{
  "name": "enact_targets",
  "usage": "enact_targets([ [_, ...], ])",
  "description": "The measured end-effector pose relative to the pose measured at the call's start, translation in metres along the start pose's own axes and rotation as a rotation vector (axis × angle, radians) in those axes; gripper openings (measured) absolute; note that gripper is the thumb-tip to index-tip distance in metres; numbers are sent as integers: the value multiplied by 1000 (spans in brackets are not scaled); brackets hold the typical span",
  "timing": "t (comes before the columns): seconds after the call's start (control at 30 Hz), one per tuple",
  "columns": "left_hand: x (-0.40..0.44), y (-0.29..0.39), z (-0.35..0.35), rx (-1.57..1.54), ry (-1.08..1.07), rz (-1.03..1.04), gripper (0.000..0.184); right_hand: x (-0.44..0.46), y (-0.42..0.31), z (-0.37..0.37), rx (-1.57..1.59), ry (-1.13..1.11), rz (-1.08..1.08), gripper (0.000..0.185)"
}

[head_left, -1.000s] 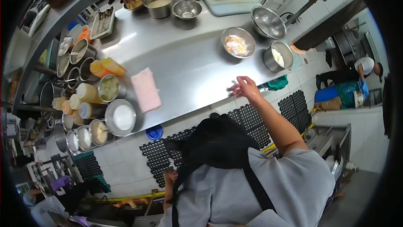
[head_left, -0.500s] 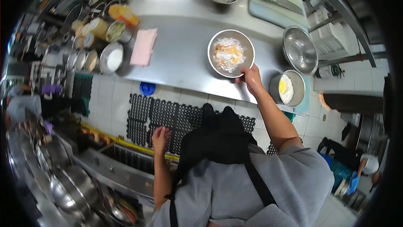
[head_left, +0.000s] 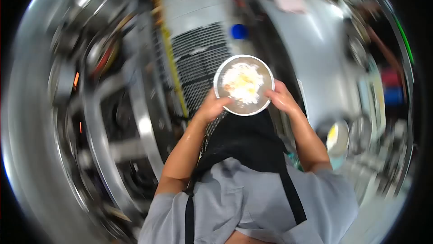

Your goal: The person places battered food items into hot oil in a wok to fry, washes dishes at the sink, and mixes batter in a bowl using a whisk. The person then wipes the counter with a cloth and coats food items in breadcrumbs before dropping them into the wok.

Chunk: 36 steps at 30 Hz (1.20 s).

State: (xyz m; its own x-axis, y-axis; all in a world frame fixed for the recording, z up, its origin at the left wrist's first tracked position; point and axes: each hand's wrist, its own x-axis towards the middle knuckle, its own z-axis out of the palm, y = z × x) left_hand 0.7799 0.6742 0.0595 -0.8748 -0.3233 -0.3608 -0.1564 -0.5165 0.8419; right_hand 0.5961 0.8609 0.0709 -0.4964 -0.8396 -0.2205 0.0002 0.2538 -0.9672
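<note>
Both my hands hold a round metal bowl [head_left: 265, 73] in front of my black apron, off the counter. Inside it lies white powder [head_left: 241, 91], perhaps flour, with yellow-orange patches through it. My left hand [head_left: 214, 106] is closed on the bowl's left rim, thumb over the edge. Gripping the right side of the rim is my right hand [head_left: 283, 96], its thumb also on top. The fingers beneath the bowl are hidden.
To the right runs a steel counter [head_left: 311, 45] with a pink cloth [head_left: 289, 4]. A second bowl [head_left: 345, 139] with white and yellow contents stands lower right, beside a metal bowl [head_left: 361, 136]. Stove burners [head_left: 133, 174] line the left. A black mat [head_left: 198, 47] covers the floor.
The view has swung round from the counter toward the stove side. The bowl has been lifted off the counter and brought to my body, and my left hand has taken hold of it.
</note>
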Motion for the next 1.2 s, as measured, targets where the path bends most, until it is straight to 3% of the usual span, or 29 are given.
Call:
enact_targets([
  [0.03, -29, -6, -4, -48, 72, 24, 60, 1, 3, 18, -129, -90, -91, 34],
  [0.07, -65, -5, 0, 23, 227, 54, 54, -1, -15, 47, -248, 34, -158, 35],
  [0.1, -86, -31, -12, 15, 288, 210, 56, -9, -37, 76, -339, 154, -245, 37],
  [0.17, -138, -39, -9, -94, 514, 273, 74, -4, -63, 115, -691, 143, -631, 36],
  [0.2, -159, -54, -18, 6, 550, 391, 79, -1, -65, 143, -675, -73, -764, 36],
  [0.27, -215, -68, -22, -71, 682, 377, 78, -8, -77, 205, -704, -458, -955, 37],
  [0.33, -255, -89, -23, -137, 762, 397, 78, -27, -79, 257, -780, -688, -1133, 34],
  [0.37, -253, -83, -5, -139, 903, 407, 78, -21, -91, 257, -777, -798, -1187, 32],
  [0.43, -278, -103, -9, -180, 1070, 516, 79, -26, -92, 301, -754, -1002, -1247, 27],
  [0.5, -294, -106, -1, -198, 1227, 486, 84, -29, -100, 327, -807, -1170, -1281, 21],
  [0.63, -307, -105, 16, -436, 1358, 529, 82, -32, -112, 362, -656, -1358, -1473, 18],
  [0.83, -314, -100, 21, -718, 1427, 612, 74, -33, -135, 408, -739, -1540, -1777, 19],
  [0.9, -317, -100, 18, -719, 1469, 636, 72, -34, -134, 428, -637, -1608, -1862, 21],
  [1.03, -348, -87, -4, -701, 1533, 648, 69, -47, -151, 478, -771, -1720, -1983, 23],
  [1.2, -403, -77, -64, -766, 1485, 779, 62, -62, -187, 554, -739, -1657, -2190, 20],
])
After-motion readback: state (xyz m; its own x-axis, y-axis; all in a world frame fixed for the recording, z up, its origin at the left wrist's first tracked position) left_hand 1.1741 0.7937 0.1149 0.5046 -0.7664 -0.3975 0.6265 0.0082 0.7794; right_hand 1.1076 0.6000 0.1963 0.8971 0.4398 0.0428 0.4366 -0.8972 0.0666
